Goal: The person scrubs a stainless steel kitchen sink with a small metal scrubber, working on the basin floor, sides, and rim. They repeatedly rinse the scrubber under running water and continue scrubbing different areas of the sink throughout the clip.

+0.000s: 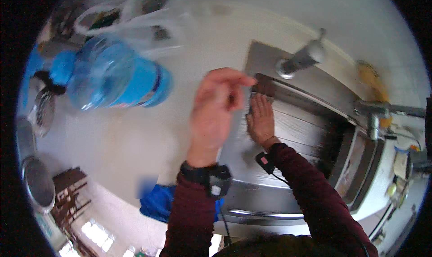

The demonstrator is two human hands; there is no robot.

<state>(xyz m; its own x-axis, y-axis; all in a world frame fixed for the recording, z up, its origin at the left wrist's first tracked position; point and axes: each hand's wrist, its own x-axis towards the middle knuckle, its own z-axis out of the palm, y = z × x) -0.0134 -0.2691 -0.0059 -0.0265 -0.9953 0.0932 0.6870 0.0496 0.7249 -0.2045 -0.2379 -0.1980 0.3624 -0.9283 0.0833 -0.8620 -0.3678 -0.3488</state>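
My left hand (214,111) is raised over the counter at the sink's left edge, blurred. Its index finger points right, the other fingers are loosely curled, and I see nothing held. Inside the stainless steel sink (263,198), my right hand (261,120) lies palm down at the far left corner, fingers straight and close together. Small dark and grey patches show around its fingertips; whether something is under the palm is hidden. The sink's grooved bottom (300,122) looks shiny and wet. Each wrist bears a strapped device with a cable.
A large clear bottle (101,74) with a blue cap and label lies or leans at the left, near a white plastic bag (135,24). A dispenser pump (302,59) and a faucet (373,122) stand behind the sink. Blue cloth (157,203) hangs at the counter's front edge.
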